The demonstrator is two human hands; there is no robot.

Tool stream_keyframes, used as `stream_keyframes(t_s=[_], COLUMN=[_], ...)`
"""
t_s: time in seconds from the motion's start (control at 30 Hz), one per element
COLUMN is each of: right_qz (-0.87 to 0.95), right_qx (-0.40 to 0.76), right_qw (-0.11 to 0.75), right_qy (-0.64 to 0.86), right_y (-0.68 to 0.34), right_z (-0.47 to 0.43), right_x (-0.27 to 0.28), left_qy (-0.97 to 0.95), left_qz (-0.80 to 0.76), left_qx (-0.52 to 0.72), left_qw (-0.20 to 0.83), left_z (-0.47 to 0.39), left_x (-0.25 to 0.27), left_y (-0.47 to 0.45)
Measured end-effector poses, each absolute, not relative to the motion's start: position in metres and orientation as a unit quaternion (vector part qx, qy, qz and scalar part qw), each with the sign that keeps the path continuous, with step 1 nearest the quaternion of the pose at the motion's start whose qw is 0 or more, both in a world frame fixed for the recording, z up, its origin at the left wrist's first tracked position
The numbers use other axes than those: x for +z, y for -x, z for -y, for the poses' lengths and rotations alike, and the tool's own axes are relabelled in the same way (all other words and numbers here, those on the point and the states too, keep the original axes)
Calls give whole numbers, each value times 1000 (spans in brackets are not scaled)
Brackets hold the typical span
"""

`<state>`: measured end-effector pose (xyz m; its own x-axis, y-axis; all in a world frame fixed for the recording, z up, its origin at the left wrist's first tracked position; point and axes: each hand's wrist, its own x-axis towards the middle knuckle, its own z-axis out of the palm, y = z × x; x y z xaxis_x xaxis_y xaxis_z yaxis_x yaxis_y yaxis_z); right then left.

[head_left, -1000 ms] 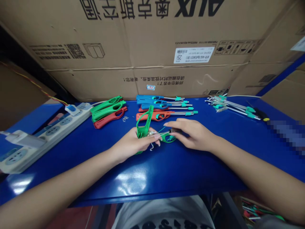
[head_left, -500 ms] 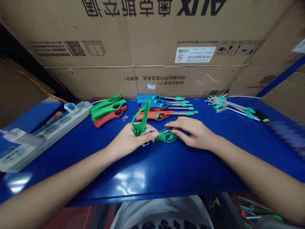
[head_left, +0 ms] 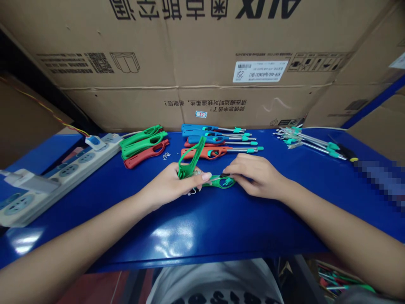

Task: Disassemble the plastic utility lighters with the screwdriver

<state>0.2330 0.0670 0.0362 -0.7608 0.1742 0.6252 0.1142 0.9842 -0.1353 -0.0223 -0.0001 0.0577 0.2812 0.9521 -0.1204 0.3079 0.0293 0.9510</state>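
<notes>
My left hand (head_left: 169,185) is closed around a green lighter casing half (head_left: 193,158), which stands up tilted between thumb and fingers. From under that thumb another green casing piece (head_left: 226,185) reaches to the right, with a turquoise trigger (head_left: 227,181) in its finger loop. A small black part (head_left: 224,175) is pinched in the fingertips of my right hand (head_left: 257,175), just above that loop. A thin light strip or wire runs from it toward my left thumb. My fingers hide much of the inner parts.
Behind my hands lie several blue and red-orange gas lighters (head_left: 210,153). Green and red casing halves (head_left: 144,145) are stacked left of them, near small metal pins (head_left: 166,156). Metal lighter tubes (head_left: 311,141) and a screwdriver (head_left: 346,153) lie right; a power strip (head_left: 68,171) stands left.
The black part in my right hand has come down slightly toward the green loop, and the blue wire between my hands shows less. The upright green half leans further right.
</notes>
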Motion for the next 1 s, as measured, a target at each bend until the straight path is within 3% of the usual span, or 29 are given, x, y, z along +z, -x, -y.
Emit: stream_keyframes(t_s=[0.43, 0.7, 1.0], right_qz=[948, 953, 960], right_qx=[-9, 63, 11], right_qw=[314, 282, 272], right_qy=[44, 88, 62], right_y=[-232, -233, -232], right_z=[-65, -60, -64], right_x=[38, 39, 40], left_qy=[-693, -708, -772], left_qz=[-472, -477, -449], left_qx=[293, 343, 341], left_qw=[460, 393, 296], left_z=[0, 7, 10], left_x=[57, 57, 51], left_y=[22, 19, 23])
